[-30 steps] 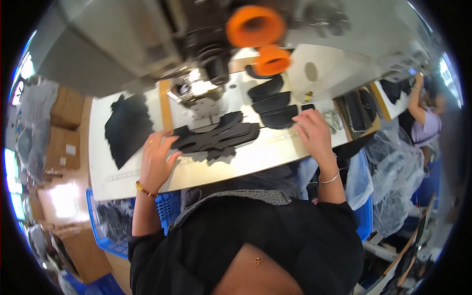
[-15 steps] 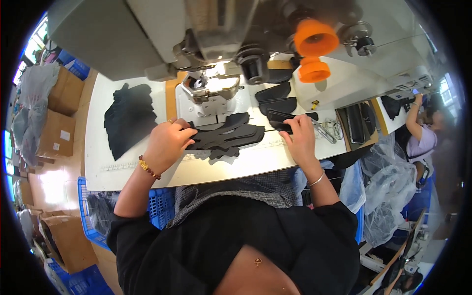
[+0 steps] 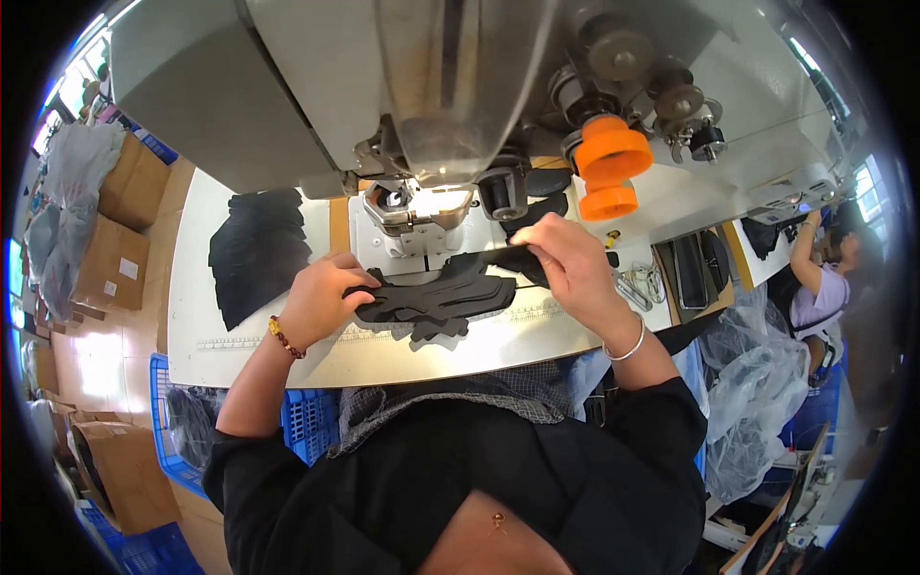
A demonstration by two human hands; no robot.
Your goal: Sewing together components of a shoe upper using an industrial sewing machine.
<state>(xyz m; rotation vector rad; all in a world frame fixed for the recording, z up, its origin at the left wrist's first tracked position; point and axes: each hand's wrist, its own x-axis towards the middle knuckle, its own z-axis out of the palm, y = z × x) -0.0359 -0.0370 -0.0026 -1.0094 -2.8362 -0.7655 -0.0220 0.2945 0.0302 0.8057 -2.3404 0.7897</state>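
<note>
A loose, overlapping bundle of curved black fabric pieces [image 3: 441, 295] lies in front of the sewing machine's needle area [image 3: 414, 213]. At the bundle's left end, my left hand [image 3: 321, 297] pinches the pieces between thumb and fingers. My right hand [image 3: 575, 273] is closed on a black piece [image 3: 513, 256] at the bundle's upper right; its fingers hide part of that piece. Fanned out left of the machine is a stack of black fabric pieces [image 3: 257, 251]. More black cut pieces [image 3: 541, 211] lie behind my right hand, partly covered by it.
The machine head [image 3: 316, 77] overhangs the white table [image 3: 287, 359], with orange thread-holder cups [image 3: 613, 153] on its right. Scissors [image 3: 637, 287] lie near a box of dark parts [image 3: 690, 273]. Blue baskets [image 3: 311, 412] flank me. A co-worker [image 3: 819, 287] sits at far right.
My right hand has moved up and left, drawing a black piece against the bundle's right end. My left hand stays on the left end, slightly lower. The view has shifted a little.
</note>
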